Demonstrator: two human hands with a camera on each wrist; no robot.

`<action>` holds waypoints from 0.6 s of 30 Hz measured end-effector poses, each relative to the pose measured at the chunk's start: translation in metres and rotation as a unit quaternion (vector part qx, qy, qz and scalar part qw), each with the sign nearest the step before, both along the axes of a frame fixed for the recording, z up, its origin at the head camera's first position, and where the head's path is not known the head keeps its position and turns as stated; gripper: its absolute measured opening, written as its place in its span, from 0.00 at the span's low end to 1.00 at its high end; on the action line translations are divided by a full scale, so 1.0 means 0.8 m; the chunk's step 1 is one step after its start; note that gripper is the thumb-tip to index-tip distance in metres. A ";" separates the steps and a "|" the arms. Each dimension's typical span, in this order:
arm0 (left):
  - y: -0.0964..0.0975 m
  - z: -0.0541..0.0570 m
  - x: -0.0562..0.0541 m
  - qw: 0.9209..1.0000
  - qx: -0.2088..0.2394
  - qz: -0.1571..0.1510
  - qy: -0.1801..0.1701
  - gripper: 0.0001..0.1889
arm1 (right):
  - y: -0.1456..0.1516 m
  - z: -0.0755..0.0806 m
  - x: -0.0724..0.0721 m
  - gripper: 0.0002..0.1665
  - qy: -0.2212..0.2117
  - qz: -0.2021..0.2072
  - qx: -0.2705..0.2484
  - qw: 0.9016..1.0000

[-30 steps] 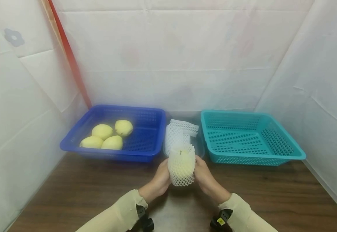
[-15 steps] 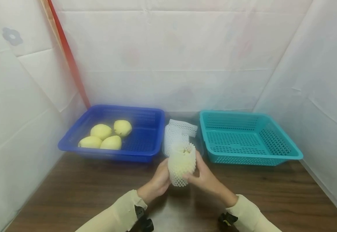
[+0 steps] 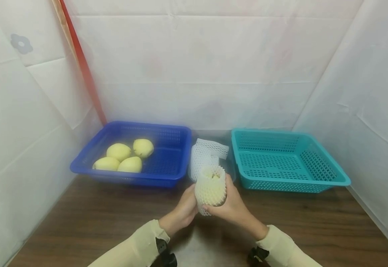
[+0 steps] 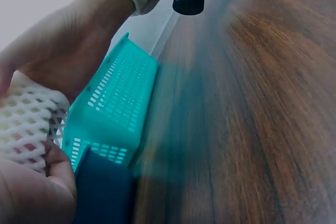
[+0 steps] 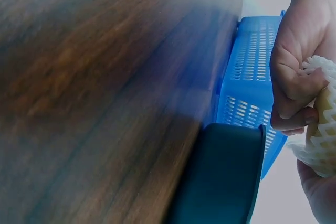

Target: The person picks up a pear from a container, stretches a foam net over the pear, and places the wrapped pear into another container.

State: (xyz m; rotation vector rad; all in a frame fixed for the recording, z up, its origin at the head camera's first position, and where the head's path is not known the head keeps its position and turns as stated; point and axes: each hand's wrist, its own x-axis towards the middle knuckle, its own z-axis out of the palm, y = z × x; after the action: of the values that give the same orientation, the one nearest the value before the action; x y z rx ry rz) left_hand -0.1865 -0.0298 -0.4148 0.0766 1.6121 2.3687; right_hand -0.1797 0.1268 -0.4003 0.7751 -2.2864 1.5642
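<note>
A pale yellow pear in a white foam net sleeve (image 3: 211, 191) is held up over the table by both hands. The pear's stem shows through the net's open upper end. My left hand (image 3: 182, 209) grips the wrapped pear from the left, its fingers partly hidden behind the net. My right hand (image 3: 236, 207) grips it from the right, thumb across the lower front. In the left wrist view, net mesh (image 4: 23, 124) stretches between the two hands. The right wrist view shows left fingers (image 5: 302, 87) curled at the net's edge, with bare pear skin beside them.
A blue basket (image 3: 80, 167) at the back left holds several unwrapped pears (image 3: 130, 164). At the back right stands a turquoise basket (image 3: 290, 181). Between them, a clear container (image 3: 231, 174) holds more white foam nets (image 3: 200, 157). White cloth (image 3: 194, 55) hangs around the brown wooden table (image 3: 120, 215).
My right hand has shifted round the wrapped pear, bringing its thumb from the right side across the lower front. The pear has tilted slightly; my left hand stays nearly in place.
</note>
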 end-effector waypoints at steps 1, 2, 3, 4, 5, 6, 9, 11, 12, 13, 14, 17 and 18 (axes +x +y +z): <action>-0.001 0.000 0.000 1.000 -0.004 -0.006 -0.002 0.23 | 0.001 0.002 0.000 0.56 0.008 0.000 -0.001 1.000; -0.002 0.001 -0.001 1.000 -0.010 -0.012 -0.002 0.23 | 0.001 0.004 -0.001 0.55 0.018 0.003 -0.004 1.000; -0.003 0.003 -0.001 1.000 -0.021 -0.018 -0.001 0.23 | 0.002 0.006 -0.001 0.55 0.024 0.009 -0.009 1.000; -0.004 0.004 -0.001 0.999 -0.034 -0.020 0.001 0.23 | 0.004 0.009 -0.001 0.55 0.030 0.013 -0.015 0.999; -0.005 0.006 0.000 0.999 -0.047 -0.021 0.004 0.22 | 0.005 0.012 -0.002 0.56 0.035 0.019 -0.021 0.999; -0.006 0.007 0.000 0.998 -0.063 -0.020 0.008 0.20 | 0.007 0.016 -0.003 0.57 0.037 0.025 -0.026 0.999; -0.010 0.012 0.003 0.992 -0.117 -0.012 0.042 0.15 | 0.015 0.028 -0.005 0.58 0.029 0.028 -0.028 0.999; -0.013 0.016 0.004 0.987 -0.142 -0.006 0.074 0.12 | 0.024 0.038 -0.009 0.59 0.021 0.024 -0.022 0.999; -0.016 0.019 0.004 0.983 -0.154 -0.001 0.097 0.11 | 0.028 0.044 -0.011 0.59 0.016 0.020 -0.017 1.000; -0.019 0.022 0.004 0.978 -0.170 0.005 0.124 0.10 | 0.033 0.050 -0.013 0.59 0.010 0.014 -0.011 1.000; -0.023 0.026 0.003 0.970 -0.188 0.011 0.153 0.09 | 0.038 0.057 -0.015 0.59 0.002 0.009 -0.006 1.000; -0.041 0.039 -0.002 0.933 -0.258 0.032 0.249 0.06 | 0.057 0.079 -0.026 0.60 -0.010 -0.009 0.013 1.000; -0.049 0.044 -0.004 0.914 -0.289 0.041 0.282 0.05 | 0.064 0.087 -0.030 0.60 -0.010 -0.018 0.022 1.000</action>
State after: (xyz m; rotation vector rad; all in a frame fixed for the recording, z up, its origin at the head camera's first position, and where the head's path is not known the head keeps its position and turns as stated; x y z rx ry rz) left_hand -0.1900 -0.0688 -0.3799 0.6298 2.5625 1.9084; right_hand -0.2034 0.1779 -0.3307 0.7291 -2.3438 1.5179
